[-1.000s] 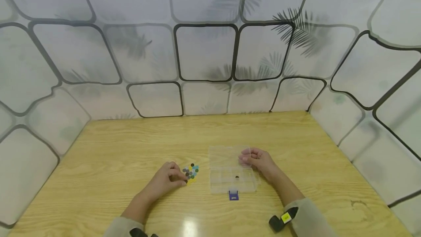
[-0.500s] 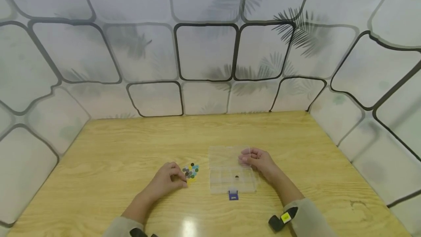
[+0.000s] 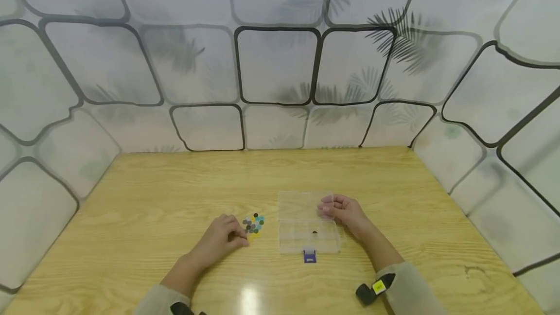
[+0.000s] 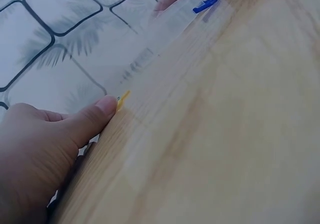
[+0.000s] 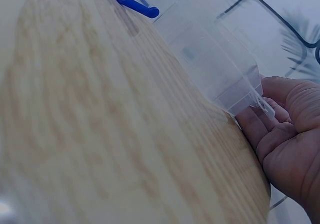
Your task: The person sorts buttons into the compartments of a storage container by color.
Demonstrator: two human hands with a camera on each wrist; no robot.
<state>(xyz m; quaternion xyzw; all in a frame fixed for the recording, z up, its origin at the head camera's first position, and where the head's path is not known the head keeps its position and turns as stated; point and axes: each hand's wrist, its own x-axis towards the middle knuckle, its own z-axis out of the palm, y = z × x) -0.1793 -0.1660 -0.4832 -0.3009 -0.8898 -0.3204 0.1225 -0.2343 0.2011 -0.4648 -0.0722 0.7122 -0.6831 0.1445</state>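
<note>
A small cluster of coloured discs (image 3: 253,225), yellow, grey, green, blue and dark, lies on the table left of the box. At its near left edge is my left hand (image 3: 218,237), fingers bent and thumb tip beside a yellow disc (image 4: 123,99). I cannot tell whether a disc is between its fingertips. My right hand (image 3: 347,213) holds the clear plastic box (image 5: 210,58) at its right side, its fingers showing through the raised clear lid (image 3: 297,205). One dark disc (image 3: 314,232) sits inside the divided base. A blue clasp (image 3: 309,256) sticks out at the box's front.
The wood-grain table (image 3: 175,183) reaches back to a patterned wall covering (image 3: 275,67) that also rises on both sides. Black wrist cameras are strapped at both sleeves, the right camera (image 3: 367,293) near the table front.
A dark disc seen at the left thumb tip a second ago no longer shows. Both hands and the box keep nearly the same place; the head view has tilted slightly.
</note>
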